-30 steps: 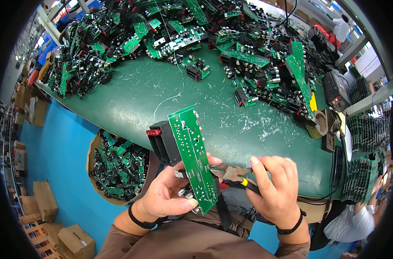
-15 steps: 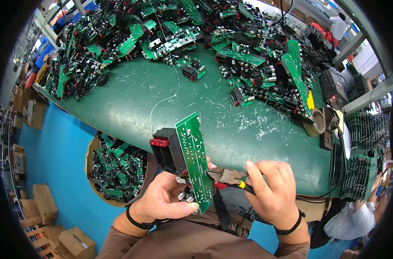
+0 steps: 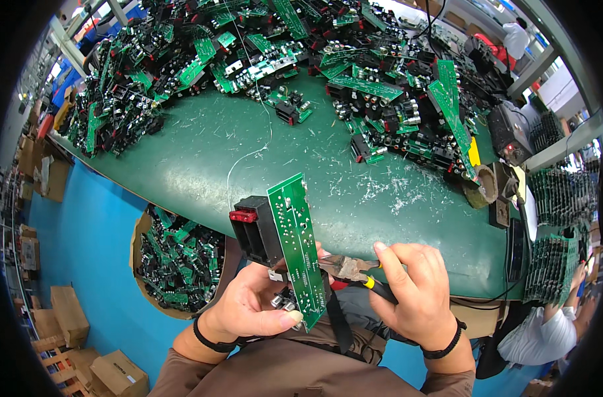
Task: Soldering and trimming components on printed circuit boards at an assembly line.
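Note:
My left hand [image 3: 252, 306] is closed round the lower part of a green circuit board [image 3: 293, 231], which stands nearly upright. A black connector block [image 3: 256, 228] with a red insert and some silver jacks [image 3: 283, 299] sticks out from the board's left side. In my right hand [image 3: 415, 291] is a pair of cutting pliers [image 3: 347, 268] with black and yellow handles, partly hidden by the fingers. The pliers' jaws point left and lie at the board's right edge; whether they touch it I cannot tell.
Piled circuit boards [image 3: 202, 56] cover the far side of the green table [image 3: 202, 145]. A round bin [image 3: 137, 255] full of boards stands on the left below the table edge. At the right are a small black device [image 3: 508, 135] and stacked boards [image 3: 551, 264], with another person [image 3: 538, 337] nearby.
Almost nothing differs. Both hands, the board and the pliers hold nearly the same place, and the whole view has shifted very slightly.

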